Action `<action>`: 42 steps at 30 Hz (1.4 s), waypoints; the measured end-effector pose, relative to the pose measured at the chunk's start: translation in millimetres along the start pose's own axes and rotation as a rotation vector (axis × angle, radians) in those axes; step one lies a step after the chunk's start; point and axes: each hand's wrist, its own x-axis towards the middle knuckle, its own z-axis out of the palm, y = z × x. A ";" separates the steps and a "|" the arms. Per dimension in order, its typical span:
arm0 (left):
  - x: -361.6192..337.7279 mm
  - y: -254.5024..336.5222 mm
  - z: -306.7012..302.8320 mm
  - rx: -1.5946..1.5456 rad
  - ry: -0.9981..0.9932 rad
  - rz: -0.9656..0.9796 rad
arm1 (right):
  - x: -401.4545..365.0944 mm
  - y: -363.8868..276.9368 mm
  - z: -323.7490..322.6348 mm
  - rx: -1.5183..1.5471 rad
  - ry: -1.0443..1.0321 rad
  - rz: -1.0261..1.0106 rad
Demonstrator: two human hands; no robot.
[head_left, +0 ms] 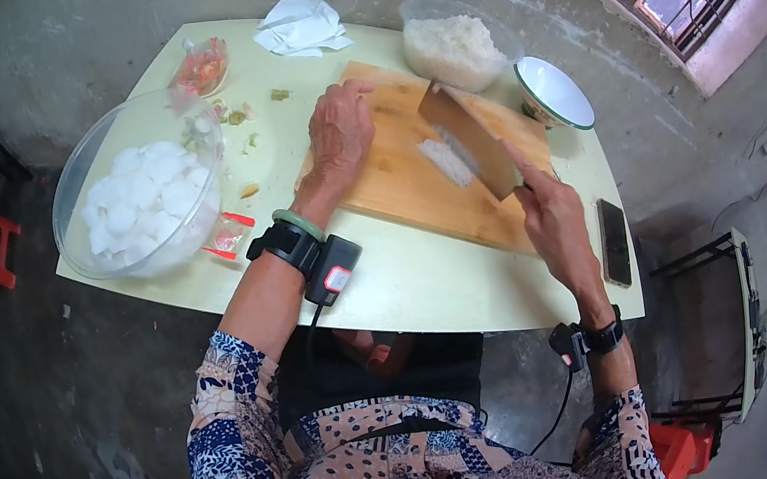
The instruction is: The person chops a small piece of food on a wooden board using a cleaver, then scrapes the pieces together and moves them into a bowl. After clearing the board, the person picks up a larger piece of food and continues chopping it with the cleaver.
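Observation:
A wooden cutting board [417, 198] lies on a pale yellow table [411, 281]. My left hand [341, 135] rests palm down on the board's left edge with its fingers curled and holds nothing. My right hand [551, 211] grips the handle of a broad cleaver [474, 143], whose blade stands on the board. Next to the blade lies a small heap of chopped white food [445, 161].
A large clear bowl [78, 174] of white chunks stands at the table's left. A clear tub of chopped white food [453, 50] and a white enamel bowl [554, 91] sit behind the board. A phone [614, 241], crumpled tissue [300, 25] and a red-filled bag [201, 67] also lie there.

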 end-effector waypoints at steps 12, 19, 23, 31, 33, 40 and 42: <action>0.3 -5.3 2.8 -0.021 0.011 -0.028 | -2.4 -1.6 4.7 -0.088 -0.103 -0.012; 2.1 -4.9 6.0 -0.002 0.016 -0.016 | -4.1 -6.1 6.7 -0.064 -0.068 0.005; 1.6 -3.7 4.7 0.005 -0.007 -0.049 | -5.0 -1.9 16.4 0.028 0.022 -0.059; 0.9 -4.3 4.0 0.011 0.010 -0.038 | -2.7 -11.5 12.0 -0.010 -0.059 -0.014; 2.4 -3.4 4.4 0.009 -0.004 -0.029 | -4.3 -11.8 11.3 -0.058 -0.106 -0.027; 0.1 0.0 2.8 -0.013 0.006 -0.033 | -9.1 -15.5 10.5 0.011 -0.073 -0.001; 1.5 0.1 2.4 -0.002 0.004 -0.047 | -8.0 -14.9 10.8 -0.032 -0.107 -0.013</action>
